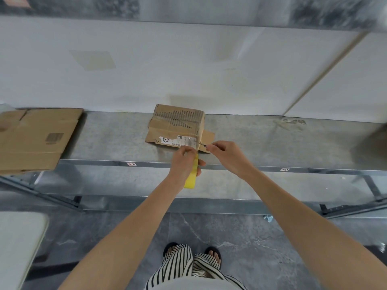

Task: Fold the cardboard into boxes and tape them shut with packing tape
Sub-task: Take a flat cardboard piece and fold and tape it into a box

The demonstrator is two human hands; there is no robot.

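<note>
The metal shelf (272, 143) ran under and beyond both sets of my fingers. A flat cardboard (35, 139) sheet lay on it well off to the left of my left fingers, not yet folded. The box (178, 124) sat just beyond my fingertips, already folded up, its torn top showing the ribbing, with one flap sticking out flat to the right, behind my right fingers.

My left hand (184, 162) had its fingers curled round the yellow tape (191, 178) roll, which hung below them towards me. My right hand (226, 155) had thumb and forefinger pinched together on a thin dark tool (202, 145), whose tip reached the box's near corner, just beyond my left fingertips. I could not tell whether it was a blade or something else.

I judged the box light and hollow, its worn walls soft enough to dent or slide under a push, so I would steady it by pressing down on a corner or edge, where the board is stiffest, not on the torn top. The tape would be sticky and limp once pulled, so it was best kept taut between the roll and the box before cutting.
</note>
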